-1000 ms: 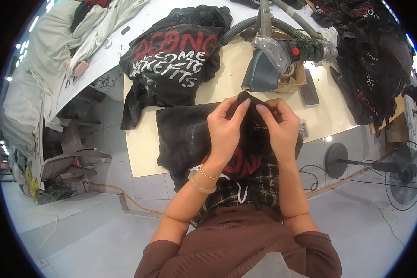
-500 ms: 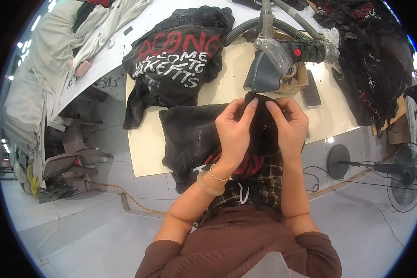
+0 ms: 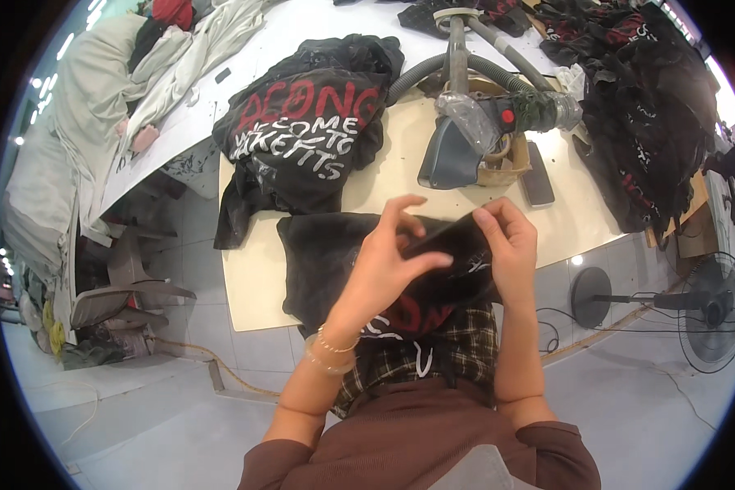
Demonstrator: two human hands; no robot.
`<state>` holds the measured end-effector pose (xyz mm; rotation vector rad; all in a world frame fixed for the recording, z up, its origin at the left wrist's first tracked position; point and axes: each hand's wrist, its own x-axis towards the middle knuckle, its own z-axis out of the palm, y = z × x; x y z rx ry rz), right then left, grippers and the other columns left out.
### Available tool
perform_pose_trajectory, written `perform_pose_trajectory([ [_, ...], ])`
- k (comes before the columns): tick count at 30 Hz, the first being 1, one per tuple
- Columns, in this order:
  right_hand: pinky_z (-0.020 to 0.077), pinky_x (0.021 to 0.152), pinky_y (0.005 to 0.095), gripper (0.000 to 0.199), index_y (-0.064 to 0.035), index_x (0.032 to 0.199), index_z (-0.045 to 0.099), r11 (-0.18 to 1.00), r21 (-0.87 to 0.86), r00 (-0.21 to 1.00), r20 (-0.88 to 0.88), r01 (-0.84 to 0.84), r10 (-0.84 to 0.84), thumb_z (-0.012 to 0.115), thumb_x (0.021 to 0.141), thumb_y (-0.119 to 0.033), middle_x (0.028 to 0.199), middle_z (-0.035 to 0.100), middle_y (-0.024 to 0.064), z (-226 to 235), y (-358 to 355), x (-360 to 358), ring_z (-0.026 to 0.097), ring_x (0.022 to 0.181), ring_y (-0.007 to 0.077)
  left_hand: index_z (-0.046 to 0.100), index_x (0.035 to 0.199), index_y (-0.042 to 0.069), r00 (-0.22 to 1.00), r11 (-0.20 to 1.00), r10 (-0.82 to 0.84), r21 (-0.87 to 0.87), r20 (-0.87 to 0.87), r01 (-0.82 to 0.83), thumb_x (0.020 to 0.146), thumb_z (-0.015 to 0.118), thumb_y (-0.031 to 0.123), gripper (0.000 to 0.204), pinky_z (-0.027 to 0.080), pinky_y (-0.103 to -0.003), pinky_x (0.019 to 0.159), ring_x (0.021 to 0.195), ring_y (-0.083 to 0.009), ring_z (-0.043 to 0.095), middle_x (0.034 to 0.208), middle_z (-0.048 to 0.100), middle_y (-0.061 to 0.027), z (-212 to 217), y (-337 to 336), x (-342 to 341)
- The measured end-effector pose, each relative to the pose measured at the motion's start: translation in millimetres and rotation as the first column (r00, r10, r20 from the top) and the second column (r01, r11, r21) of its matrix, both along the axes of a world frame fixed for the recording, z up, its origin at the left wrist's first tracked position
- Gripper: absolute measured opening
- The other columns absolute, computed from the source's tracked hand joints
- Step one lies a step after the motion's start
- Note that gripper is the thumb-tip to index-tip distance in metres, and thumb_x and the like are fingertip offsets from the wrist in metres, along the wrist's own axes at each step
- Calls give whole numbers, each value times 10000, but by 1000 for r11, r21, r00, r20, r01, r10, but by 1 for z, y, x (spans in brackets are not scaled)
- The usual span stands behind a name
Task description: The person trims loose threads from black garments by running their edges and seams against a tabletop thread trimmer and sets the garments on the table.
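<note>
A black garment [image 3: 322, 261] with red and white print lies over the table's near edge and hangs down in front of me. My right hand [image 3: 510, 241] pinches a raised edge of its cloth between thumb and fingers. To the left, my left hand [image 3: 396, 257] hovers at the same garment with thumb and fingers spread apart, not gripping the cloth. Bracelets circle my left wrist. Just beyond my hands stands a grey machine [image 3: 449, 155] with a red button, its top partly wrapped in clear plastic and a hose attached.
A heap of black printed garments [image 3: 302, 122] sits at the table's left, and another black pile [image 3: 645, 114] is at the right. A dark phone [image 3: 537, 175] lies beside the machine's cardboard box [image 3: 506, 170]. A fan [image 3: 710, 298] stands at right, a chair [image 3: 126, 294] at left.
My left hand has let go of the cloth, opened its fingers and moved down to the left. My right hand keeps its pinch, slightly lower, and the garment lies more spread out.
</note>
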<state>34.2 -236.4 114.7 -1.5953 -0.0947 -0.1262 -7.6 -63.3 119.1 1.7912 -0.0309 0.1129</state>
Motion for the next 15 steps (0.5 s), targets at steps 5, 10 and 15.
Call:
perform_pose_trajectory([
  [5, 326, 600, 196, 209, 2, 775, 578, 960, 109, 933, -229, -258, 277, 642, 916, -138, 688, 499, -62, -9, -16, 0, 404, 660, 28, 684, 1008, -51, 919, 932, -281, -308, -276, 192, 907, 664, 128, 207, 441, -206, 760, 843, -41, 530, 965, 619, 6, -17, 34, -11],
  [10, 326, 600, 195, 195, -1, 780, 592, 953, 123, 929, -219, -277, 298, 650, 911, -133, 700, 505, -71, -11, -11, 3, 408, 658, 22, 694, 1003, -23, 903, 803, -290, -594, -317, 50, 963, 598, 149, 201, 462, -194, 763, 828, -21, 563, 920, 662, 36, -25, 34, -11],
  [15, 375, 653, 215, 158, 13, 839, 617, 949, -32, 925, -239, -312, 296, 660, 896, -128, 718, 533, -29, -4, -5, 0, 492, 721, 73, 680, 1027, -40, 928, 797, -241, -603, -285, 22, 970, 594, 178, 241, 427, -192, 751, 813, -19, 518, 894, 639, 42, -25, 29, -9],
])
